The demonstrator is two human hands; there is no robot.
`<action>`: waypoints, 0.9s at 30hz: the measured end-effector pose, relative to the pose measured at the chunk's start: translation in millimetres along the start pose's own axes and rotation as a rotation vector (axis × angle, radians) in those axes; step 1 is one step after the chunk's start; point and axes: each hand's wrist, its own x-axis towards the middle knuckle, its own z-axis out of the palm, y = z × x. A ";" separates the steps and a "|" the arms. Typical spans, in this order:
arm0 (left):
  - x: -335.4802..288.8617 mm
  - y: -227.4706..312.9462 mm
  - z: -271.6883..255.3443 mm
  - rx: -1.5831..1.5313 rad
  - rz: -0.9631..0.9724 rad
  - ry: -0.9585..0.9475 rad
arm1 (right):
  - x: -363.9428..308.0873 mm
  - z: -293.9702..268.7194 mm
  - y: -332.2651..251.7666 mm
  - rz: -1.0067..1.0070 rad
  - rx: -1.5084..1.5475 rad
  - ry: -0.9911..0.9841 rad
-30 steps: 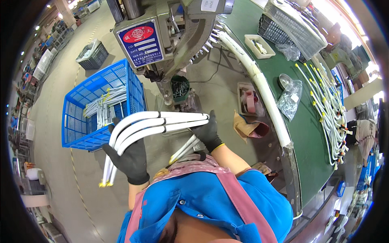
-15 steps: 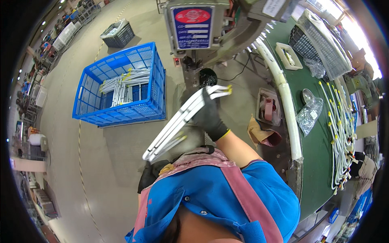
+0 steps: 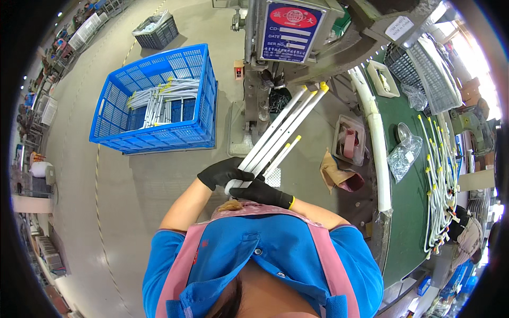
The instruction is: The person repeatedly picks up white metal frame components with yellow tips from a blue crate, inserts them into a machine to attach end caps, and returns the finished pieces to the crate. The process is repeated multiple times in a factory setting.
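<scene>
Both my hands wear black gloves and grip the near end of a bundle of white tubes (image 3: 281,132) with yellow caps at the far tips. My left hand (image 3: 225,172) wraps the bundle from the left, my right hand (image 3: 262,193) holds it just below. The tubes point up and to the right toward a grey machine (image 3: 275,58) with a blue and red plate. A blue plastic crate (image 3: 154,100) with more white tubes stands on the floor to the left.
A green table (image 3: 419,191) at the right carries several white tubes with yellow ends, a clear plastic bag (image 3: 403,153) and a wire basket (image 3: 424,63). A small tray (image 3: 350,140) stands beside the machine. A dark crate (image 3: 156,29) sits on the far floor.
The tube bundle has swung from lying crosswise to pointing up and right at the machine. Both hands have come together at its near end.
</scene>
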 end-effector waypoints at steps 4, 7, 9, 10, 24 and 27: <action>-9.4 -11.1 6.9 -0.166 0.033 0.060 | -9.6 -11.4 -15.3 0.183 -0.714 -0.344; -29.1 -13.3 8.9 -0.079 -0.015 0.165 | -15.0 -19.4 -23.2 0.093 -0.527 -0.331; -47.6 -10.3 3.7 0.040 -0.042 0.189 | -13.7 -36.5 -30.3 -0.221 -0.581 -0.445; -57.5 -8.9 1.5 0.160 -0.104 0.245 | -8.0 -48.2 -34.6 -0.358 -0.706 -0.336; -150.3 -0.7 2.6 0.227 -0.253 0.260 | 64.8 -156.4 -90.0 -0.216 -0.902 0.648; -153.4 -7.0 -2.0 0.225 -0.175 0.267 | 67.3 -156.2 -88.3 -0.363 -0.996 0.629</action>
